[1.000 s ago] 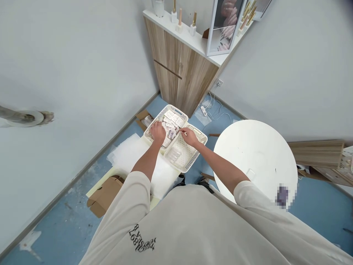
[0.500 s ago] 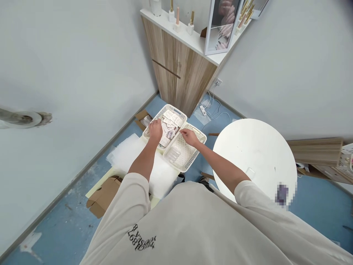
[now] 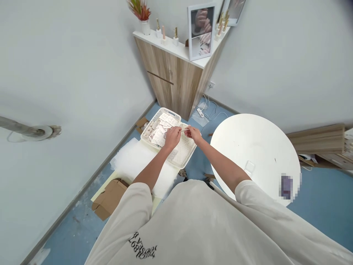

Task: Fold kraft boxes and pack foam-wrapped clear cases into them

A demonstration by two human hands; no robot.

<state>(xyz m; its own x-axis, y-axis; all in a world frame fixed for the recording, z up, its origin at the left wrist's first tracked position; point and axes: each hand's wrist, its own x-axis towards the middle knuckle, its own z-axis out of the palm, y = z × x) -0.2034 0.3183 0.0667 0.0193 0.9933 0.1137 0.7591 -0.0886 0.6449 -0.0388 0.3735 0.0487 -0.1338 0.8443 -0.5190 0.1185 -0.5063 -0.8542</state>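
Note:
My left hand [image 3: 173, 137] and my right hand [image 3: 194, 134] are close together above the right-hand white plastic basket [image 3: 187, 159]. The fingers of both are closed in a pinch, around something small and pale that I cannot make out. Beside it, to the left, stands another white basket [image 3: 144, 136], filled with a pile of small white printed packets [image 3: 160, 133]. Clear plastic pieces [image 3: 173, 154] lie in the right-hand basket, partly hidden by my left wrist.
Below the baskets lie white foam sheets [image 3: 129, 156] and a brown cardboard box [image 3: 111, 197]. At right stands a round white table [image 3: 253, 143] with a small clear tray [image 3: 249, 167]. A wood-grain cabinet [image 3: 171, 73] and a power strip [image 3: 200, 112] are ahead.
My left hand has moved right, from over the packets to beside my right hand. My fingers now meet over the right-hand basket. The view has shifted, showing more of the cabinet top.

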